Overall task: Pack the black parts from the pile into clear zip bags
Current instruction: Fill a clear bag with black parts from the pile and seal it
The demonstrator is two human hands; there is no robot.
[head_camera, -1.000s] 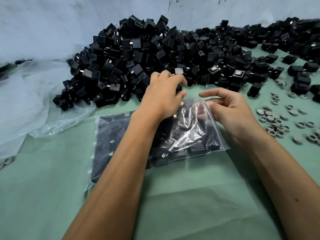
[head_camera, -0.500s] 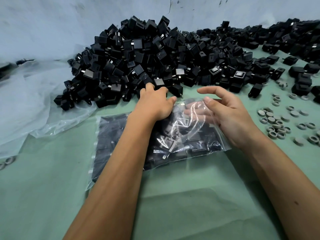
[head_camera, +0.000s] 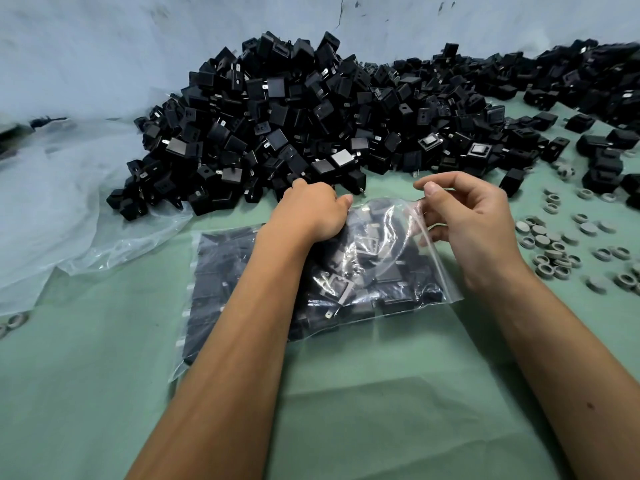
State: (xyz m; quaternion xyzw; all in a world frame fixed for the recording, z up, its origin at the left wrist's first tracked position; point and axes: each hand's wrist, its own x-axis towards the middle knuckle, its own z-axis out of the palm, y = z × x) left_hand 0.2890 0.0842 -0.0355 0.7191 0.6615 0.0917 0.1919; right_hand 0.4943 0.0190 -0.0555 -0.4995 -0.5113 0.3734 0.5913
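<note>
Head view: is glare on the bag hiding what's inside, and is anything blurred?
Head view: white glare streaks on the clear bag beside the left hand veil some parts; far-right pile is smeared; wide-angle lens bends the edges; right hand is sharp.

Black pile (head_camera: 311,126) just beyond bag mouth (head_camera: 388,206)

Left hand (head_camera: 313,211): a second ago raised at the foot of the pile (head_camera: 311,109), fingertips among the black parts; since then lowered to the mouth of the clear zip bag (head_camera: 377,271), knuckles down, fingers curled out of sight at the opening. Whether it holds a part cannot be told.

Right hand (head_camera: 467,216): fingers, spread wide half a second ago, now curled in, thumb and fingers pinching the bag's upper lip, lifting it.
</note>
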